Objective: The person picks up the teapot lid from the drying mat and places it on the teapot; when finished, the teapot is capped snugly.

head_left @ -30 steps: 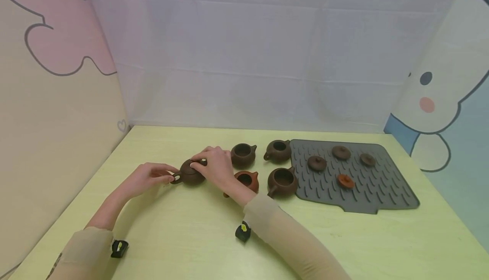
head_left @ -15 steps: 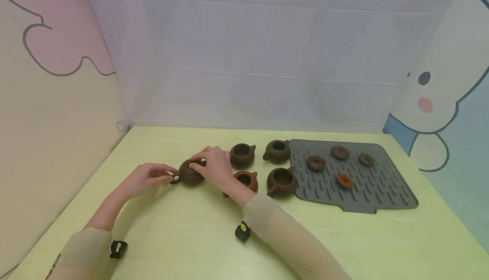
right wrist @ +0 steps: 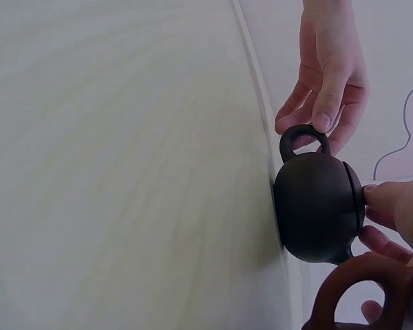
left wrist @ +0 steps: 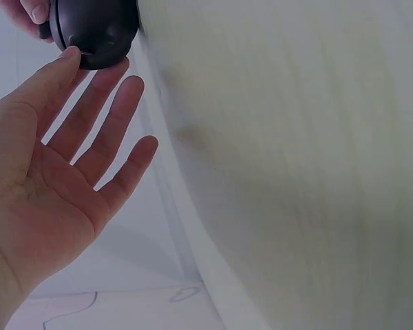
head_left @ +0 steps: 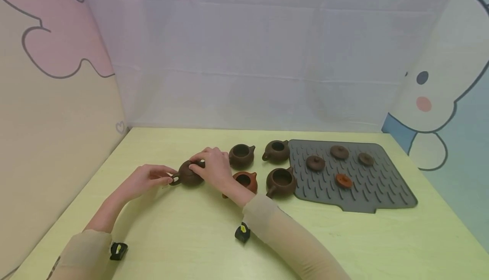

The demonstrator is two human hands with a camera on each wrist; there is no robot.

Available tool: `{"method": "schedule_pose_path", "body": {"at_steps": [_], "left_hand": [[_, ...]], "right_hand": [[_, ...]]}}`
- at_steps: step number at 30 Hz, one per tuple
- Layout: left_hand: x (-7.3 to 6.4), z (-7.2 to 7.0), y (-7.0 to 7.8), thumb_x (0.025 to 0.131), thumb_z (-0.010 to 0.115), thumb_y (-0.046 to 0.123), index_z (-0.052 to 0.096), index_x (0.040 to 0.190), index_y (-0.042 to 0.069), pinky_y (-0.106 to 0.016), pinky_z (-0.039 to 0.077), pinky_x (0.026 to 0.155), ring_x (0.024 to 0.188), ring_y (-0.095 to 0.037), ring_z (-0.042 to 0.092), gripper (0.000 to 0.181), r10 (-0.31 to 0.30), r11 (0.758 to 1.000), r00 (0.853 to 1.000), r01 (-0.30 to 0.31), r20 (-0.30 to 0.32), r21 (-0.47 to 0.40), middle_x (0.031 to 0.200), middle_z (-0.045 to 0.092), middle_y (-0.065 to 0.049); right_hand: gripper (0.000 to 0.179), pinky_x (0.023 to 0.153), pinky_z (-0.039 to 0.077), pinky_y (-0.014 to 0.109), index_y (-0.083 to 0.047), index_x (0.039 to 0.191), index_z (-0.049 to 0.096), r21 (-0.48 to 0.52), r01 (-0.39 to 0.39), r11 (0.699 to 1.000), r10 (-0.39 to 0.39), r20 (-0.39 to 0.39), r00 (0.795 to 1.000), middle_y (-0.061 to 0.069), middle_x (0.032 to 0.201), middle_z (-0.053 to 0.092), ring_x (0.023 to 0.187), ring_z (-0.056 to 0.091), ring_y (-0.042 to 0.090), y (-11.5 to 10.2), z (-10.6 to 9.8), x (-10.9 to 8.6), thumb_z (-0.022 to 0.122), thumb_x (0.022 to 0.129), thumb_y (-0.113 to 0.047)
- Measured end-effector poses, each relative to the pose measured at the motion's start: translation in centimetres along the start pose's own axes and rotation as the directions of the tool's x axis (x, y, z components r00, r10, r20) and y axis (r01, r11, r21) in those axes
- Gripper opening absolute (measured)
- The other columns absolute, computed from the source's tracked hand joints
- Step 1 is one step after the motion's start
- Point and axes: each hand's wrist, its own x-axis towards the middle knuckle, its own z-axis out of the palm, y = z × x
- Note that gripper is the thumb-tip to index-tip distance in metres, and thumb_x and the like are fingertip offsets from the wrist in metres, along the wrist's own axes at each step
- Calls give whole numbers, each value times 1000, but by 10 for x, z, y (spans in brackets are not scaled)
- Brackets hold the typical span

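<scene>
A dark brown clay teapot stands on the pale yellow table at the left of the row of pots. My left hand pinches the pot's loop handle between thumb and fingers; in the left wrist view its other fingers spread away from the pot. Reaching across from the right, my right hand has thumb and fingers on the knob of the lid. That lid sits on the pot's mouth, a thin seam showing around it. The knob itself is hidden by the fingers.
Right of the hands stand lidless brown teapots, one at the back left, one behind, one in front. A reddish pot is partly behind my right wrist. A grey mat holds several lids, one orange.
</scene>
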Motion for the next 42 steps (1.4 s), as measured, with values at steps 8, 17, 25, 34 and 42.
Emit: {"method": "schedule_pose_path", "body": {"at_steps": [8, 17, 25, 34, 42], "left_hand": [[-5, 1, 5, 94, 68, 25, 71, 118, 12, -25, 54, 77, 91, -16, 74, 27, 36, 997, 995, -30, -91, 73, 113, 74, -10], [-7, 7, 10, 92, 71, 21, 70, 117, 12, -23, 55, 76, 89, -6, 71, 27, 99, 988, 964, -67, -245, 136, 115, 74, -7], [-6, 16, 24, 84, 76, 6, 73, 110, 8, -14, 54, 70, 76, 6, 61, 26, 233, 969, 896, -183, -378, 165, 89, 69, 0], [-1, 29, 42, 83, 77, 4, 73, 109, 10, -15, 55, 69, 75, 3, 63, 28, 282, 959, 886, -256, -368, 117, 89, 71, 2], [7, 41, 55, 83, 78, 5, 72, 110, 8, -19, 56, 68, 75, 3, 65, 28, 295, 954, 910, -296, -292, 44, 90, 72, 1]], "right_hand": [[26, 93, 44, 39, -34, 117, 72, -10, 43, 999, -43, -21, 999, -10, 113, 70, 100, 60, 14, 2, -10, -14, 68, 92, -42], [25, 94, 45, 40, -29, 115, 73, 5, 153, 988, -151, -109, 982, -9, 109, 70, 100, 61, 14, 14, -25, -35, 70, 92, -37], [26, 93, 45, 41, -26, 115, 73, 12, 234, 972, -228, -181, 957, -9, 104, 70, 97, 59, 13, 29, -38, -53, 73, 90, -33], [27, 94, 46, 39, -24, 115, 74, -8, 310, 951, -304, -227, 925, -5, 105, 70, 99, 60, 14, 39, -58, -74, 75, 88, -28], [29, 97, 46, 42, -22, 113, 74, -12, 337, 941, -328, -268, 906, -6, 102, 70, 97, 60, 15, 52, -75, -92, 78, 85, -22]]}}
